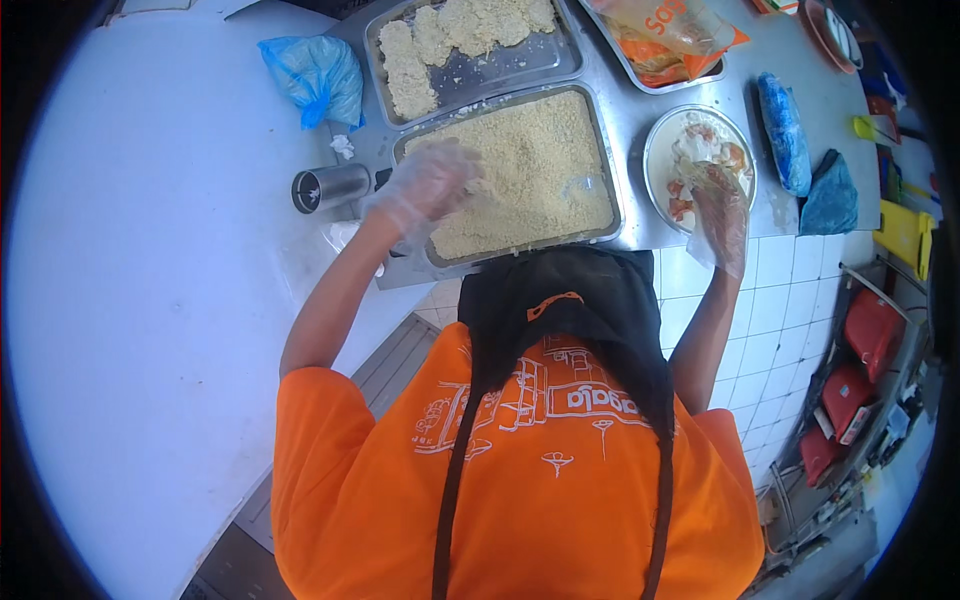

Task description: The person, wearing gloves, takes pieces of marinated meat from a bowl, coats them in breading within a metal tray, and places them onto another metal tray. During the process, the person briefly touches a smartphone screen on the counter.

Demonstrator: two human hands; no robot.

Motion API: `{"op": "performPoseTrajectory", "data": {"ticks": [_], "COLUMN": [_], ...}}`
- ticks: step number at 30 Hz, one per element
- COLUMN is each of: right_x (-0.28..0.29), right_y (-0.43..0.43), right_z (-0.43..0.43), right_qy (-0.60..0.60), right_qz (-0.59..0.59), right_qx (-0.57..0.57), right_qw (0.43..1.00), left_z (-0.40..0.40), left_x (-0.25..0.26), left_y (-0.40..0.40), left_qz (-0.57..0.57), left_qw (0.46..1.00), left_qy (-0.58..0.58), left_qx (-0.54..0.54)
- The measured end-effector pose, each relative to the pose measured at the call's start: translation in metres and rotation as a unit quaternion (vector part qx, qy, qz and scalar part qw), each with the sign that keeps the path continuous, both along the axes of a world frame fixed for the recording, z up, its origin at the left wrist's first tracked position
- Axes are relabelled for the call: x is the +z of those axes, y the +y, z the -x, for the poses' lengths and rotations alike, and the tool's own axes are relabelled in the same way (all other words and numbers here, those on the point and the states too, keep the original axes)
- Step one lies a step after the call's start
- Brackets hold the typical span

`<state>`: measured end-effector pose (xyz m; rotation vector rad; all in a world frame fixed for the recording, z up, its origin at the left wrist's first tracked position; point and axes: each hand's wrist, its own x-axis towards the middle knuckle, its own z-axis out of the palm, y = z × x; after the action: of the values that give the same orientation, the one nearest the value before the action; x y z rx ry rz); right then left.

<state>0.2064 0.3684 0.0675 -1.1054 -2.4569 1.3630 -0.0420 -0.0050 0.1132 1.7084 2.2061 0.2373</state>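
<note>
My left hand (442, 178), in a clear plastic glove, is at the left part of a metal tray of breadcrumbs (555, 150). It is blurred, and whether anything is between its fingers cannot be made out. My right hand (718, 206), gloved too, reaches fingers-first into a round metal bowl (651, 176). Pale batter and pinkish raw meat pieces (679, 206) lie in the bowl. The right fingertips are partly hidden, so their grip does not show. Beyond the crumbs, a second metal tray (495, 79) holds several breaded pieces (409, 71).
A blue plastic bag (315, 79) and a metal cylinder (334, 187) stand to the left. At the back right, a tray (660, 88) carries orange-printed plastic packaging (667, 37). Right of the bowl are a blue wrapped roll (784, 135) and a teal cloth (830, 199).
</note>
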Motion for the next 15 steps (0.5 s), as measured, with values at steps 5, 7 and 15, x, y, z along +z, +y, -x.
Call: {"op": "performPoseTrajectory", "data": {"ticks": [5,7,15], "right_x": [0.000,0.000,-0.006], "right_y": [0.006,0.005,0.013], "right_z": [0.000,0.003,-0.004], "right_qy": [0.007,0.060,0.044], "right_qz": [-0.026,0.050,0.002], "right_qx": [0.028,-0.002,0.048], "right_qw": [0.999,0.997,0.998], "left_z": [0.001,0.006,0.068], "left_x": [0.018,0.018,0.042], "left_y": [-0.011,-0.011,0.001], "left_qz": [-0.057,-0.140,-0.103], "left_qw": [0.982,0.934,0.969], "left_qy": [-0.090,-0.242,0.011], "left_qx": [0.155,0.222,0.223]}}
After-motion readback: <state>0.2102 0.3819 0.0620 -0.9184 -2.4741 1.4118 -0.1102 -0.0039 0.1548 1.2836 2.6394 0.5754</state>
